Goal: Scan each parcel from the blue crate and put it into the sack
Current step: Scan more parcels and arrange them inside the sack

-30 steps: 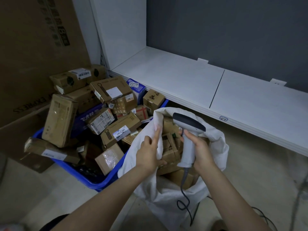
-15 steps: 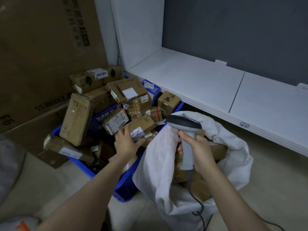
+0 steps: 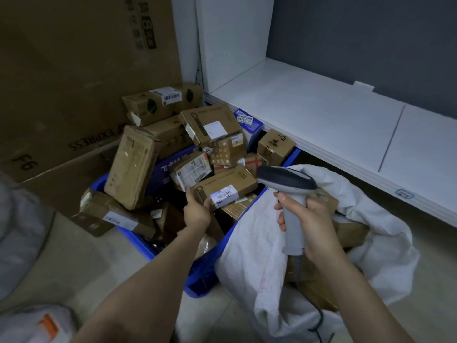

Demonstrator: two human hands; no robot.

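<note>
Atop the heap in the blue crate [image 3: 205,266], near its right rim: a long cardboard parcel [image 3: 225,185], pinched at the labelled near end by the left hand [image 3: 197,211]. Just right of the crate, over the sack [image 3: 259,243]: the right hand [image 3: 314,219], wrapped round a scanner [image 3: 289,194]. Probably stiff and light (tape perhaps slick); best gripped mid-length, label kept clear.

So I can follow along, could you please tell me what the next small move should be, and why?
Probably aim the scanner at the barcode label: the left hand grips that parcel, label up, and the right hand holds the scanner beside it.
</note>
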